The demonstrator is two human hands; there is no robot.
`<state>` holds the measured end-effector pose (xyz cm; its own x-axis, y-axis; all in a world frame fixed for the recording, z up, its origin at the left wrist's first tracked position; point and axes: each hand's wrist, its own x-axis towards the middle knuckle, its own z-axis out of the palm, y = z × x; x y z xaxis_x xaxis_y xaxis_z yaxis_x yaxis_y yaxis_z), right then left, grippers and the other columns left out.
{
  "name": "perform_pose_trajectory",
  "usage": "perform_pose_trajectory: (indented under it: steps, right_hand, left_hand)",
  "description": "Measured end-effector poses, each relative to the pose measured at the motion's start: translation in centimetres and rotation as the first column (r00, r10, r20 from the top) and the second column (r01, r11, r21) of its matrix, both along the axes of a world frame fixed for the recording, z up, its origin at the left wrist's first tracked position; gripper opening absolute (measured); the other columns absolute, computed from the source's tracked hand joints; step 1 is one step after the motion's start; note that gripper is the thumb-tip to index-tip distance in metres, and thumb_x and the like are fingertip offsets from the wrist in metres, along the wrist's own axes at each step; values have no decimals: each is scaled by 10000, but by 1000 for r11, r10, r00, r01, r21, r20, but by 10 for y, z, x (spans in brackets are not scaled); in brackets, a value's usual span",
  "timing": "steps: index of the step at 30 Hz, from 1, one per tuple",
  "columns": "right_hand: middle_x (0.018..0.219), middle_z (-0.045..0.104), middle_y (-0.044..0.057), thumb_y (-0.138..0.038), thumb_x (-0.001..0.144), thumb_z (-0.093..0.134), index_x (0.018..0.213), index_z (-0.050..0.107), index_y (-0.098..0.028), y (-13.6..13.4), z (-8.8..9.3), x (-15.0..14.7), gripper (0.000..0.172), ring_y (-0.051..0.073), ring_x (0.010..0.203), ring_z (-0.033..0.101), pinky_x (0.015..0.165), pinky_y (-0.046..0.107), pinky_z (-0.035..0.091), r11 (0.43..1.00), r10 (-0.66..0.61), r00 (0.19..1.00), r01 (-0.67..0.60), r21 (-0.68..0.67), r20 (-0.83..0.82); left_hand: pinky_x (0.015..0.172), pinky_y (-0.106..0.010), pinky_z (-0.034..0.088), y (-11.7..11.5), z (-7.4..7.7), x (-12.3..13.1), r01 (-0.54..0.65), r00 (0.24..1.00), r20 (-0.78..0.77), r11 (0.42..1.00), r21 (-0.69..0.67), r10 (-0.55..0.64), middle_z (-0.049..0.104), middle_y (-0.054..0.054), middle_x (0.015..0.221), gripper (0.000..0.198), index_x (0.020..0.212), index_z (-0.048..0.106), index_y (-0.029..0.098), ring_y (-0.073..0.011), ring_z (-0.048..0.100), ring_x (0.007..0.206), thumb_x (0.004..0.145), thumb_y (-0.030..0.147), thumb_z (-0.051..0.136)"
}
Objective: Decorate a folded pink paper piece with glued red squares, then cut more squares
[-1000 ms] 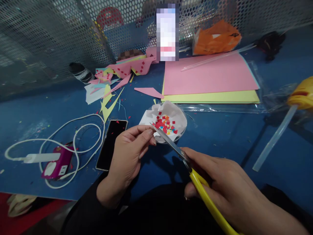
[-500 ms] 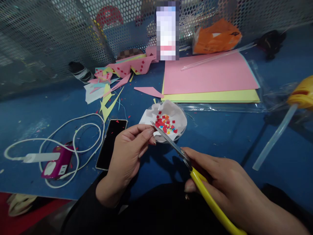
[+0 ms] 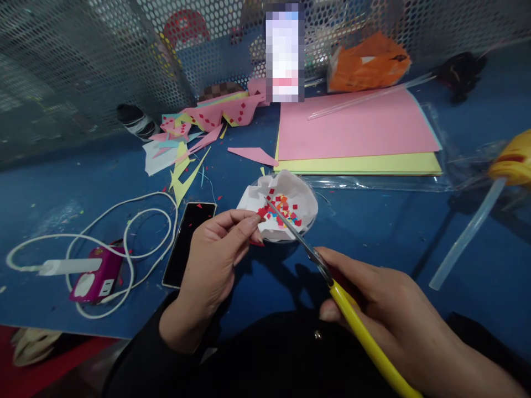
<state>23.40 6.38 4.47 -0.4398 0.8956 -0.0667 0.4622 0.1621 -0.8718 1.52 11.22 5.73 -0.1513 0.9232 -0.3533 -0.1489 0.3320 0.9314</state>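
Observation:
Between thumb and fingers, my left hand (image 3: 219,254) pinches a small piece of red paper (image 3: 262,212) at the near left rim of a paper-lined bowl (image 3: 305,193). Several tiny squares of cut paper (image 3: 286,205), mostly red with some orange, yellow and blue, lie in the bowl. My right hand (image 3: 385,304) is closed round yellow-handled scissors (image 3: 357,326). Their blades point up and left over the bowl, with the tips just right of the red paper. Part of the handles is hidden by my fingers.
Pink and yellow paper sheets (image 3: 352,130) lie behind the bowl, with paper scraps (image 3: 182,177) to their left. A black phone (image 3: 185,237) and a purple adapter (image 3: 97,273) with a white cable are on the left. A yellow glue gun (image 3: 514,160) is at right.
My right hand and the scissors have shifted slightly right, and the blade tips have moved off the paper. More of the red paper shows at my left fingertips, while that hand stays nearly still.

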Motion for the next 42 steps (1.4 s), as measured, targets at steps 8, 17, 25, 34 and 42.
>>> perform_pose_trajectory:
  steps: [8,17,25,34,42]
  right_hand:
    - [681,647,-97,-328,737,805,1100,568,-247,0,2,-4,441,98,495,565,453,185,443,995,25,998,-30,91,60]
    - [762,720,-53,-436,810,769,1161,582,-231,-1,-1,-4,447,133,566,662,485,213,515,986,21,996,-35,165,86]
    - [830,753,-11,-478,975,562,1247,589,-251,0,-6,-2,355,167,641,729,553,254,571,976,29,995,-50,210,100]
    - [799,762,47,-533,1011,460,1225,637,-173,0,-8,-1,454,178,633,737,563,243,576,968,19,988,-56,246,150]
    - [806,775,49,-456,978,538,1217,673,-206,-1,-8,0,372,182,648,740,588,237,577,974,-14,983,-28,223,184]
  left_hand:
    - [378,-91,256,-1,0,0,-76,997,39,994,82,73,652,11,581,54,780,778,133,0,403,417,784,187,785]
    - [367,-85,245,-4,-2,1,22,997,74,999,36,-25,665,3,572,84,729,762,129,-2,422,412,800,173,768]
    - [368,-90,244,-3,-2,4,21,997,70,999,26,-22,668,0,573,94,704,750,127,-3,428,410,786,167,774]
    - [371,-100,229,-4,-2,5,19,999,46,1000,17,-20,656,2,572,100,710,747,127,-3,394,407,796,176,765]
    - [378,-114,235,-2,-5,3,29,999,34,999,32,-30,673,-9,597,75,782,777,138,-17,411,429,794,212,782]
